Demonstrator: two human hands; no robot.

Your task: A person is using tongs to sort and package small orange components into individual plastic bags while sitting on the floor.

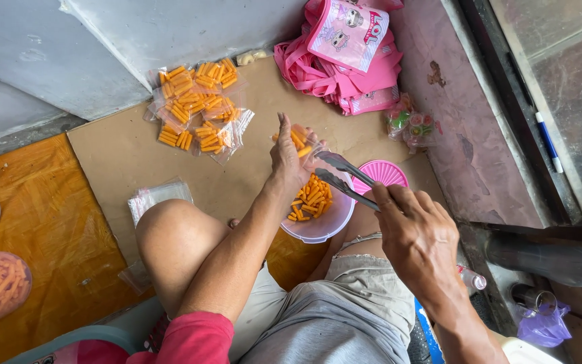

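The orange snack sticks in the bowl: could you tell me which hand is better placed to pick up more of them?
Probably the right hand: it holds the metal tongs, tips just above the bowl. The left hand holds a small clear bag.

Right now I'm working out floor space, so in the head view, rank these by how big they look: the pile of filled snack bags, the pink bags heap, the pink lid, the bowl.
1. pink bags heap
2. pile of filled snack bags
3. bowl, partly hidden by the arm
4. pink lid, partly hidden too, so the last two are unsure.
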